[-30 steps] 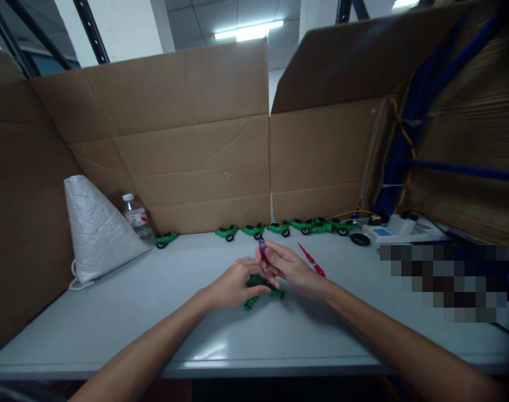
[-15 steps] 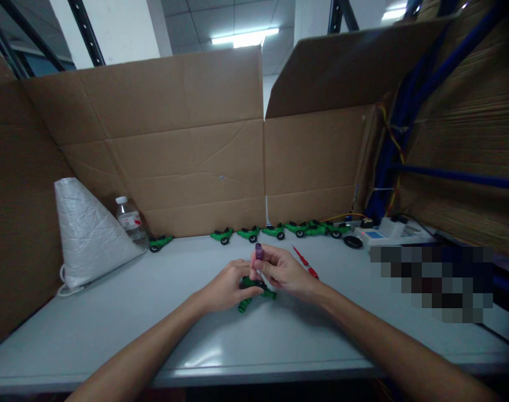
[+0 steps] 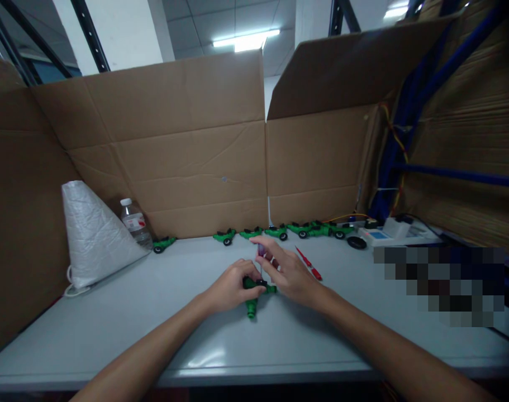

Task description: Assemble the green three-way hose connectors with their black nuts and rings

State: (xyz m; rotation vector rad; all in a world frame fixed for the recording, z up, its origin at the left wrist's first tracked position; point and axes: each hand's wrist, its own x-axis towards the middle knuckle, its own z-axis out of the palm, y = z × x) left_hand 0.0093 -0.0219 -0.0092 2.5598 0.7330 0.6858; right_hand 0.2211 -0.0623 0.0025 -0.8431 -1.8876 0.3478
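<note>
A green toy vehicle point(image 3: 253, 296) lies on the grey table point(image 3: 162, 329) in front of me. My left hand point(image 3: 231, 285) presses down on it and grips it. My right hand point(image 3: 285, 271) holds a small screwdriver with a purple handle point(image 3: 260, 252) upright, its tip down on the toy. The thin shaft is partly hidden by my fingers.
A red screwdriver point(image 3: 308, 263) lies just right of my hands. A row of green toy vehicles point(image 3: 279, 230) lines the back cardboard wall point(image 3: 174, 156). A white woven bag point(image 3: 93, 231) and a water bottle point(image 3: 132, 222) stand at the left; a black wheel point(image 3: 356, 242) and white devices at the right.
The green toy has turned under my left hand, one end now pointing toward me. My right-hand fingers have shifted around the screwdriver handle.
</note>
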